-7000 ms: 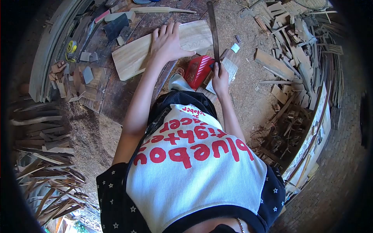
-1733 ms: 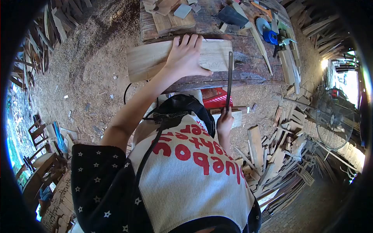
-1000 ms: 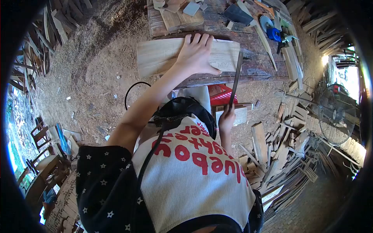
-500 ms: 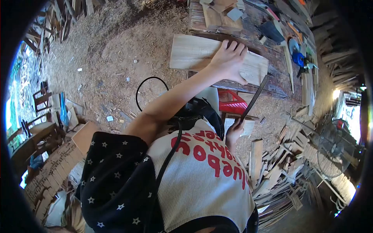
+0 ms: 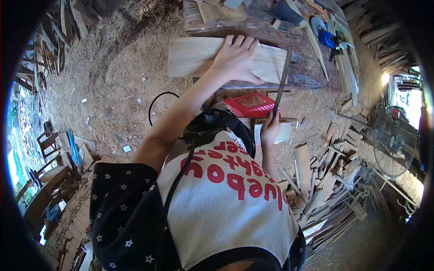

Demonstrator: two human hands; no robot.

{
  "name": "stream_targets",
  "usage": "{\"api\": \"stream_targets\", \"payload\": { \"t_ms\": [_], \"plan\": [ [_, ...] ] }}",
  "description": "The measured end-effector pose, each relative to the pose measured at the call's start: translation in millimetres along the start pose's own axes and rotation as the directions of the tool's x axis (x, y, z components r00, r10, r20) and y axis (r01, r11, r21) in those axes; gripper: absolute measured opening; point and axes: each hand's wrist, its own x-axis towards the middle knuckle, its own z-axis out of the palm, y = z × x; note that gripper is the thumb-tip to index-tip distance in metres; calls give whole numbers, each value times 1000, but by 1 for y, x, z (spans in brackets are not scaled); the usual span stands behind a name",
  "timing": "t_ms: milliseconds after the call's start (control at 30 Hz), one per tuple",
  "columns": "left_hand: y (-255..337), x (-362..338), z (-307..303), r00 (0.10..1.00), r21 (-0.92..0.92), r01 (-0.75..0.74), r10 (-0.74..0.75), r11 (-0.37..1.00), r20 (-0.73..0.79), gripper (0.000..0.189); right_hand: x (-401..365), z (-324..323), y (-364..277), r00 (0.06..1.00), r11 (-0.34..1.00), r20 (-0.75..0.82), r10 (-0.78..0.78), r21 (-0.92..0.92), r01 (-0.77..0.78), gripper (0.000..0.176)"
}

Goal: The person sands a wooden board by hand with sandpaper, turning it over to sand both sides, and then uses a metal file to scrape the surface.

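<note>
My left hand (image 5: 237, 56) lies across a pale wooden board (image 5: 192, 56), its fingers over the far edge and its thumb by the near edge, gripping it. The board rests on a worn wooden workbench (image 5: 312, 77), and its left end juts past the bench. In my right hand (image 5: 270, 128) is a long, narrow dark tool that looks like a file (image 5: 282, 83). It lies against the board's right end, its tip near the far corner. The right fingers are closed around the tool's near end and partly hidden.
On the bench are wood offcuts (image 5: 221, 16), a blue power tool (image 5: 325, 39), a hammer (image 5: 344, 46) and a thin wood strip (image 5: 318, 56). A red plastic basket (image 5: 246, 105) stands below the near edge. Scrap wood (image 5: 327, 176) and a fan (image 5: 394, 141) are at right.
My right hand has pushed the file forward, so its tip has gone from the board's near right corner to the far one. My left hand stays on the board. The view has shifted.
</note>
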Motion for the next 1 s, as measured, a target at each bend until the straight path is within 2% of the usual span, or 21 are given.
{"api": "stream_targets", "payload": {
  "t_ms": [100, 167, 267, 300, 333, 400, 433, 500, 567, 600, 633, 700, 767, 933, 1000],
  "plan": [
    [1, 0, 1, 1000, 16, -12, 12, 1000, -19, 108, 37, -1, -31, 997, 995, 14, -73, -60, 74, 22],
    [1, 1, 0, 1000, 33, -1, 1, 999, -7, 109, 24, 2, -28, 997, 997, -23, -77, 0, 77, 21],
    [0, 2, 6, 999, 45, 18, -17, 999, -31, 108, -26, 9, 43, 998, 997, 3, -60, 38, 60, 19],
    [1, 1, 8, 998, 58, 22, -19, 998, -55, 108, -35, 6, 53, 997, 996, -1, -79, 36, 79, 19],
    [3, 2, 2, 999, 50, 39, -39, 998, -7, 106, -31, 5, 53, 997, 996, 1, -79, 37, 79, 19],
    [2, 2, 7, 1000, 58, 25, -24, 998, -20, 106, -9, 2, 35, 995, 999, 89, -41, 17, 39, 19],
    [2, 1, 9, 999, 66, 11, -8, 998, -38, 106, 9, 2, 18, 994, 994, 45, -103, 33, 101, 18],
    [5, -1, 6, 1000, 54, -4, 5, 999, -12, 105, 38, 2, -14, 992, 991, -3, -124, 54, 124, 18],
    [2, 1, 9, 999, 47, 0, 3, 999, -49, 105, 29, 0, -11, 995, 994, 15, -102, 49, 102, 18],
    [1, 3, 11, 998, 47, -10, 13, 999, -57, 105, 23, -1, -6, 996, 996, 37, -82, 44, 80, 17],
    [1, 3, 12, 998, 55, -12, 15, 998, -63, 105, 7, 2, 14, 993, 993, -28, -116, 30, 116, 15],
    [2, 3, 11, 998, 60, -20, 24, 998, -65, 105, -21, 0, 55, 997, 997, 36, -63, 49, 62, 14],
    [4, 4, 4, 1000, 34, 2, -2, 999, 18, 106, -16, -2, 59, 998, 997, 23, -61, 42, 60, 14],
    [4, 8, -1, 999, 35, -13, 12, 999, 34, 107, 35, 8, 0, 995, 993, -13, -95, 67, 96, 14],
    [2, 7, 0, 999, 10, -29, 28, 1000, 17, 108, 26, 13, 3, 998, 996, -24, -58, 70, 60, 14]
  ]
}}
